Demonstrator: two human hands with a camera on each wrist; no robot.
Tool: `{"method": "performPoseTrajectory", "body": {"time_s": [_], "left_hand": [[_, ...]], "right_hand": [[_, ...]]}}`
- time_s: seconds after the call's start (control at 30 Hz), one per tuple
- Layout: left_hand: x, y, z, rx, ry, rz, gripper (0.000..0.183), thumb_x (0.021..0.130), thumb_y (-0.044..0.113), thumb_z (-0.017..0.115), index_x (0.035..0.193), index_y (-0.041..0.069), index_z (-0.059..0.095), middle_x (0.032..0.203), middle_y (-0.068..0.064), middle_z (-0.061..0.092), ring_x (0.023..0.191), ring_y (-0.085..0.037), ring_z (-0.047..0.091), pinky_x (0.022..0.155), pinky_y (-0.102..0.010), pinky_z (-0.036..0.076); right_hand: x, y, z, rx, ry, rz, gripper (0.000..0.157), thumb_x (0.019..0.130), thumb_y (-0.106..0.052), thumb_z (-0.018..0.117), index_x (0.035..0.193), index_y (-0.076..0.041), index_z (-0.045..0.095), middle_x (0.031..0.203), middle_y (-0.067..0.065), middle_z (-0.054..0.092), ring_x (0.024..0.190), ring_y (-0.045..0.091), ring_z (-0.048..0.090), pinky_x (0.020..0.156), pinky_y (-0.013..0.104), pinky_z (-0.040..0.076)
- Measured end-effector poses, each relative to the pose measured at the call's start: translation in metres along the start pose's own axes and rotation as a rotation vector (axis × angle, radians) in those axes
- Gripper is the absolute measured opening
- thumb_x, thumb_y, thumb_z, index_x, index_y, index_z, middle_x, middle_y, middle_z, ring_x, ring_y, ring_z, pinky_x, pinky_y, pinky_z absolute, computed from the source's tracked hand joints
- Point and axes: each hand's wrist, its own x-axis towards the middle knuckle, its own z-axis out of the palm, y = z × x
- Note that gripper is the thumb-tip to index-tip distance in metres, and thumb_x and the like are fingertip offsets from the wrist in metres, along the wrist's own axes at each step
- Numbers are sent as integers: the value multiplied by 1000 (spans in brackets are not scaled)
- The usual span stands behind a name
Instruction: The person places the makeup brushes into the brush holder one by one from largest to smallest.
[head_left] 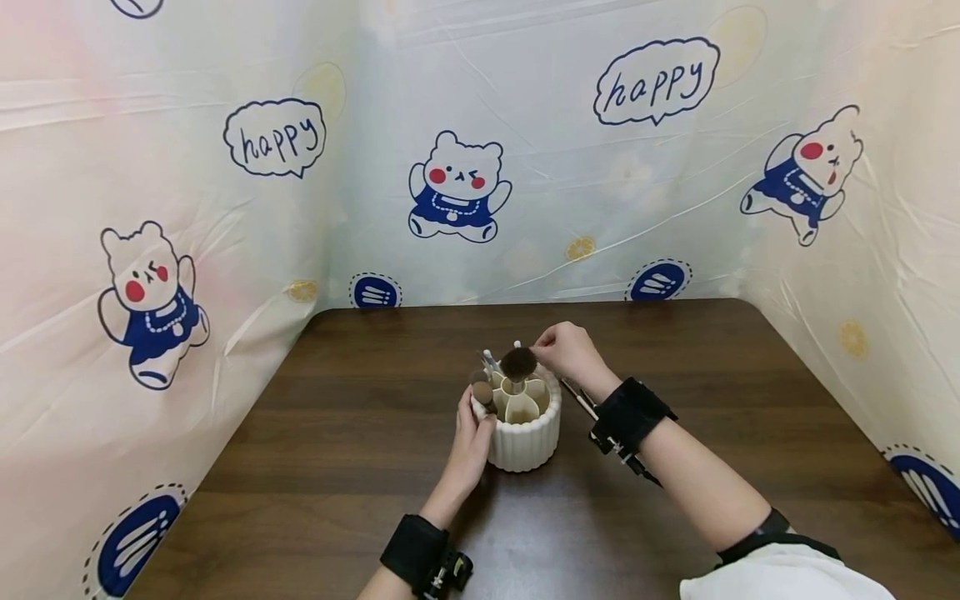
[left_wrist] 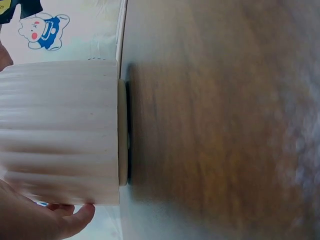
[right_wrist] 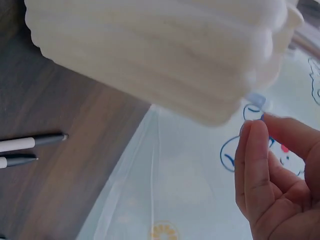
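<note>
A cream, ribbed round brush holder (head_left: 523, 446) with petal-shaped compartments stands on the table. My left hand (head_left: 471, 437) grips its left side; in the left wrist view the fingers (left_wrist: 82, 217) lie against the ribbed wall. A large dark fluffy makeup brush (head_left: 518, 364) stands bristles up in the holder, a smaller tan-tipped brush (head_left: 483, 392) at the left rim. My right hand (head_left: 567, 354) is at the far right of the rim, thumb and fingertips together beside a white-tipped bluish stick (right_wrist: 259, 100). I cannot tell whether they pinch it.
Two pens (right_wrist: 30, 142) with white barrels and dark ends lie on the brown table (head_left: 337, 450), right of the holder. Slim light-coloured sticks (head_left: 490, 361) stand at the holder's back left. A printed curtain (head_left: 540, 208) hangs behind the table and at both sides.
</note>
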Motion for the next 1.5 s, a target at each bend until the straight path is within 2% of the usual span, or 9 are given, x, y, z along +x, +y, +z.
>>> {"method": "performPoseTrajectory", "body": {"time_s": [0.13, 0.37, 0.6, 0.7, 0.97, 1.2, 1.3, 1.4, 1.5], "left_hand": [[0, 0, 0, -4, -2, 0, 69, 93, 18, 44, 152, 4, 10, 156, -26, 11, 144, -42, 16, 113, -59, 21], [0, -1, 0, -16, -5, 3, 69, 93, 18, 43, 152, 2, 9, 155, -27, 11, 143, -42, 17, 113, -58, 22], [-1, -2, 0, -19, -9, -16, 69, 93, 20, 41, 152, 4, 10, 156, -25, 11, 144, -40, 17, 114, -56, 21], [-1, -3, 0, -11, -5, -21, 69, 93, 21, 41, 152, 4, 10, 155, -25, 12, 144, -40, 17, 114, -56, 21], [0, -2, 0, -1, 2, -15, 70, 92, 21, 43, 152, 4, 11, 155, -26, 14, 143, -41, 18, 113, -57, 22], [-1, -1, 0, 12, 5, 1, 70, 91, 19, 44, 151, 2, 12, 154, -27, 15, 143, -42, 18, 112, -58, 22], [-1, -1, 0, 6, 3, -4, 70, 91, 19, 44, 151, 2, 11, 155, -27, 14, 143, -42, 18, 113, -58, 22], [-1, -1, 0, 0, 0, -7, 70, 92, 19, 43, 151, 2, 11, 155, -26, 13, 144, -41, 17, 113, -57, 21], [-1, 0, 0, -17, 1, -8, 70, 93, 19, 44, 151, 2, 10, 155, -26, 13, 144, -41, 17, 114, -57, 21]], "right_hand": [[2, 6, -5, 52, 39, 56, 27, 93, -20, 55, 90, 1, 72, 74, 12, 70, 67, 21, 67, 58, 21, 44], [6, 34, 1, -43, 99, 96, 23, 87, -14, 56, 88, 1, 73, 70, 9, 67, 61, 15, 55, 59, 23, 40], [3, 70, 21, -162, 57, 120, 16, 83, -6, 58, 80, 2, 72, 82, 13, 71, 70, 22, 60, 72, 37, 51], [0, 79, 27, -203, 32, 128, 13, 84, -4, 60, 79, 2, 71, 80, 14, 69, 70, 24, 60, 71, 39, 51], [-6, 94, 39, -243, 29, 118, 10, 82, -2, 63, 81, 4, 71, 84, 18, 71, 75, 32, 66, 70, 43, 54], [-7, 96, 44, -242, 36, 125, 9, 81, -3, 65, 74, 1, 68, 77, 14, 69, 66, 25, 62, 63, 38, 51], [-7, 96, 46, -245, 33, 118, 18, 82, -2, 64, 64, -2, 63, 63, 7, 59, 57, 19, 52, 55, 31, 44], [-7, 96, 49, -232, 25, 118, 37, 82, 0, 63, 51, -8, 45, 52, -2, 37, 50, 14, 35, 49, 26, 30], [-8, 96, 51, -222, 22, 110, 50, 82, 1, 62, 49, -15, 28, 52, -5, 21, 49, 12, 24, 49, 24, 21]]}}
